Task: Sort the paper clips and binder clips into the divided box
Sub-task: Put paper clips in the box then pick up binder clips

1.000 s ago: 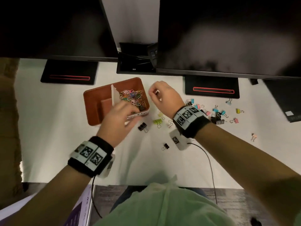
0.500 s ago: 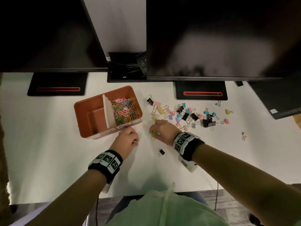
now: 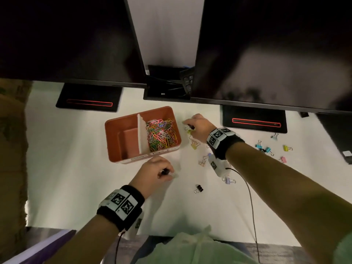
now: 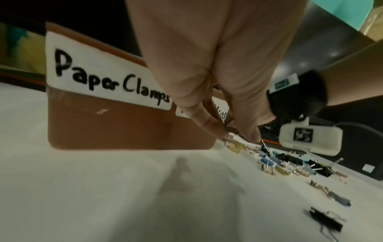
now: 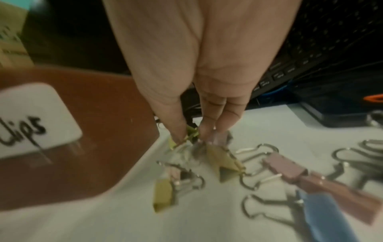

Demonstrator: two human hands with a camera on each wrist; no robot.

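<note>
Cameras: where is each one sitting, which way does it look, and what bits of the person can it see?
Head: sits up high, looks down at the white desk and brown box; shows both forearms, left hand and right hand.
Left wrist: low over the desk, looks along the left hand at the box's "Paper Clamps" label; the right wristband shows too.
Right wrist: looks along the right hand's fingers, which pinch a yellow binder clip.
Shared: all three see the box and scattered binder clips.
</note>
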